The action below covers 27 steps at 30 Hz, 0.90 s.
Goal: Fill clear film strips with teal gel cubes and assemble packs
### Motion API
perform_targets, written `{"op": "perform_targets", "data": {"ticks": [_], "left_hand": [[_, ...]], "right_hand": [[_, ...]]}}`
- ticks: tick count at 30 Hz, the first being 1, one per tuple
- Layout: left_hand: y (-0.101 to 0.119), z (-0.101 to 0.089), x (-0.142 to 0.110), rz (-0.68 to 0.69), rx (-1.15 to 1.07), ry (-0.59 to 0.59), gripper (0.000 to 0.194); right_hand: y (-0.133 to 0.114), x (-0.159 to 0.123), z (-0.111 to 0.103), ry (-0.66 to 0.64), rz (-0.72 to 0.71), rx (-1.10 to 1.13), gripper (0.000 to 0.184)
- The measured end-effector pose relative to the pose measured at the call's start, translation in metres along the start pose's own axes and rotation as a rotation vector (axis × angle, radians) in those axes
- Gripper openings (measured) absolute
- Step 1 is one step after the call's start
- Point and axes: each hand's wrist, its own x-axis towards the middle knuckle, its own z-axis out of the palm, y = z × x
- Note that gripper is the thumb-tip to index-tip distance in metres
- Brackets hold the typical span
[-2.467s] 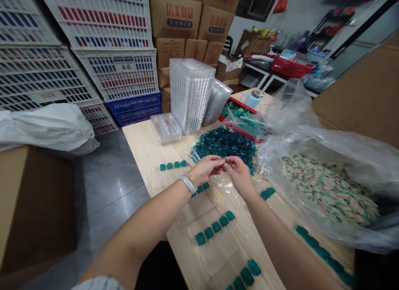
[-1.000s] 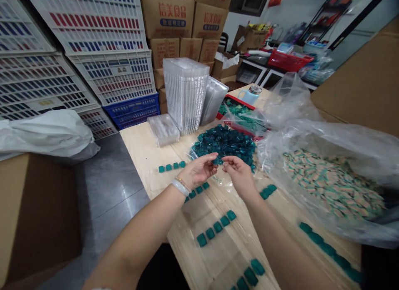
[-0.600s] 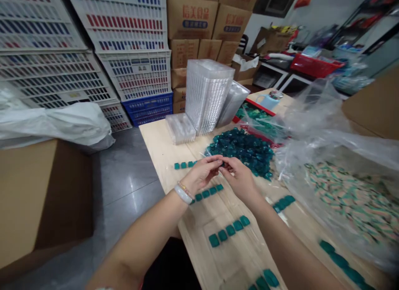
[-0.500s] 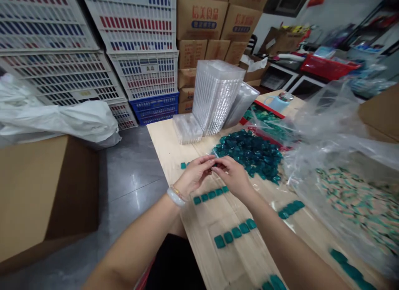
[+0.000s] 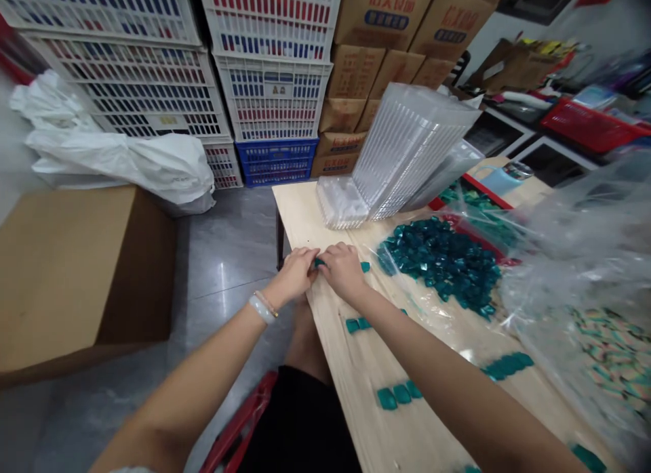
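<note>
At the table's near left edge, both of my hands meet over a small teal square piece (image 5: 319,262). My left hand (image 5: 296,275) has its fingers closed against the piece from the left. My right hand (image 5: 343,271) pinches at it from the other side, its fingers curled and partly hiding it. Just right of that hand lies another teal piece (image 5: 365,266). Closer to me, a row of teal pieces (image 5: 352,325) is partly covered by my right forearm, as is a second row (image 5: 386,398). A heap of glossy dark teal pieces (image 5: 442,263) is spread beyond my right hand.
Clear plastic trays (image 5: 411,154) stand stacked at the table's far end, beside a lower stack (image 5: 342,203). A plastic bag (image 5: 559,276) with striped pieces is on the right. A cardboard box (image 5: 61,270) stands left; crates (image 5: 274,97) and cartons (image 5: 376,66) are behind.
My hands have moved left and down to the table edge, away from beside the teal heap. The view has shifted, so the table and trays appear further right.
</note>
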Motion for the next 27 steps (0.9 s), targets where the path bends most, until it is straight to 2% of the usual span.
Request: {"op": "perform_targets", "data": {"ticks": [6, 10, 13, 17, 23, 27], "left_hand": [[-0.004, -0.007, -0.007, 0.075, -0.081, 0.028, 0.058], [-0.005, -0.017, -0.005, 0.11, -0.052, 0.045, 0.037], [-0.003, -0.02, 0.004, 0.167, -0.014, 0.019, 0.024], [-0.003, -0.018, 0.015, 0.249, 0.047, -0.104, 0.016], [-0.005, -0.015, 0.017, 0.266, 0.07, -0.116, 0.019], [-0.002, -0.015, 0.014, 0.253, 0.11, -0.123, 0.024]], "right_hand": [[0.005, 0.004, 0.002, -0.032, -0.012, 0.026, 0.022], [0.027, -0.006, -0.007, 0.117, 0.098, 0.196, 0.034], [0.038, -0.019, -0.009, 0.15, 0.119, 0.258, 0.025], [0.03, -0.035, -0.002, 0.104, 0.03, 0.207, 0.024], [0.012, -0.041, 0.011, 0.069, -0.032, 0.04, 0.025], [0.009, -0.042, 0.01, 0.063, -0.053, -0.003, 0.025]]}}
